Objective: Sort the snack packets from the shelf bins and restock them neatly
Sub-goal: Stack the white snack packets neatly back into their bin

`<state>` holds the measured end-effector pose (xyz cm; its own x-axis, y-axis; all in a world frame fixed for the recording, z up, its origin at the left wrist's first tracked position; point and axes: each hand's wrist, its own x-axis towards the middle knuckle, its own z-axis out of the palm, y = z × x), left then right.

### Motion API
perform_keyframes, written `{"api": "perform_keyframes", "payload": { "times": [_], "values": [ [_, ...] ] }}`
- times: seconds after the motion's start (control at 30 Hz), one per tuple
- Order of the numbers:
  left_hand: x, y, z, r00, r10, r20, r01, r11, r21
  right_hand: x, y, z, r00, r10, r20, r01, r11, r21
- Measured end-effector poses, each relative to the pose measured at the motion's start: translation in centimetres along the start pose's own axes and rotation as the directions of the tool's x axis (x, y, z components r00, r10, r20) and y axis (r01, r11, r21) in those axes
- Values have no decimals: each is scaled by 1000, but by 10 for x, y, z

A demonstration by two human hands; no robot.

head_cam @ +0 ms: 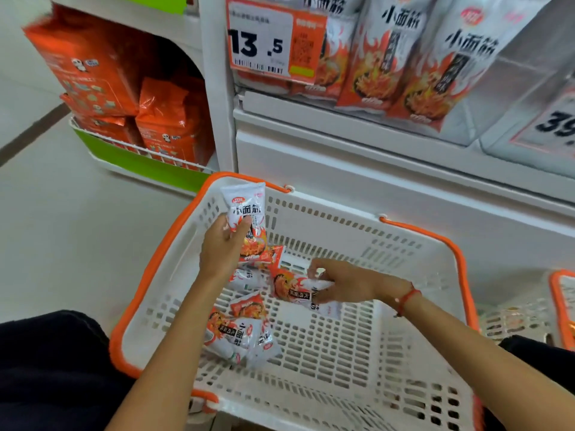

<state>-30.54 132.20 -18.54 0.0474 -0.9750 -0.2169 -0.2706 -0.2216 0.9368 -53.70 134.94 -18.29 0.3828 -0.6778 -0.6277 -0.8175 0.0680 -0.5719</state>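
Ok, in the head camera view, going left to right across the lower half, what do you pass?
Dark trouser leg → orange rim of the white basket → left hand holding an upright snack packet → right hand gripping a packet lying in the basket → red wrist string → second orange-rimmed basket.

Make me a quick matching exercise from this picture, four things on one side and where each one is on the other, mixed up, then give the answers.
1. upright packet
2. sideways packet
3. price tag
4. orange bags

A. on the shelf, left
B. pinched by the right hand
C. held by the left hand
D. clipped to the shelf, top

Pairs: 1-C, 2-B, 3-D, 4-A
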Motion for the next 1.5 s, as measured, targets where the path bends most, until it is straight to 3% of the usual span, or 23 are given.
{"api": "perform_keyframes", "payload": {
  "times": [0.17, 0.3, 0.37, 0.47, 0.53, 0.63, 0.7, 0.83, 0.9, 0.97, 1.07, 1.17, 1.3, 1.4, 1.5],
  "values": [
    [-10, 52, 13, 965, 119, 235, -111, 993, -46, -57, -35, -62, 986, -141, -84, 143, 989, 22],
    [-17, 95, 27, 895, 168, 413, -121, 983, -137, -81, -53, -89, 938, -198, -286, 236, 966, 106],
    [-17, 110, 30, 877, 115, 467, -52, 988, -145, -87, -57, -98, 866, -215, -451, 269, 961, 60],
    [-22, 133, 33, 841, 46, 539, 28, 991, -129, -98, -68, -105, 670, -230, -706, 311, 950, -15],
    [-19, 140, 31, 788, 69, 612, 36, 987, -157, -104, -77, -104, 566, -243, -787, 391, 921, -4],
    [-20, 156, 22, 749, 154, 645, -101, 988, -117, -107, -90, -107, 489, -264, -831, 510, 860, 27],
    [-21, 167, 14, 719, 212, 662, -190, 976, -106, -109, -99, -114, 406, -325, -854, 512, 855, -82],
    [-16, 192, 0, 752, 397, 527, -345, 917, -198, -110, -117, -132, 255, -388, -886, 520, 827, -212],
    [-9, 204, -8, 780, 479, 402, -411, 878, -247, -109, -131, -140, 244, -378, -893, 549, 813, -194],
    [2, 221, -18, 763, 567, 312, -514, 824, -241, -108, -154, -155, 283, -374, -883, 572, 805, -158],
    [20, 255, -39, 722, 655, 222, -633, 755, -170, -107, -191, -190, 275, -433, -859, 677, 721, -147],
    [39, 287, -68, 672, 732, 112, -740, 671, 52, -102, -223, -219, 153, -512, -845, 689, 668, -281],
    [60, 303, -91, 619, 782, 74, -781, 603, 161, -85, -242, -231, 30, -549, -835, 624, 663, -413],
    [77, 296, -90, 654, 754, 52, -745, 631, 219, -71, -239, -231, 47, -552, -833, 522, 724, -450],
    [87, 285, -87, 718, 695, 40, -666, 667, 334, -60, -229, -232, 125, -553, -824, 478, 761, -438]
  ]
}}
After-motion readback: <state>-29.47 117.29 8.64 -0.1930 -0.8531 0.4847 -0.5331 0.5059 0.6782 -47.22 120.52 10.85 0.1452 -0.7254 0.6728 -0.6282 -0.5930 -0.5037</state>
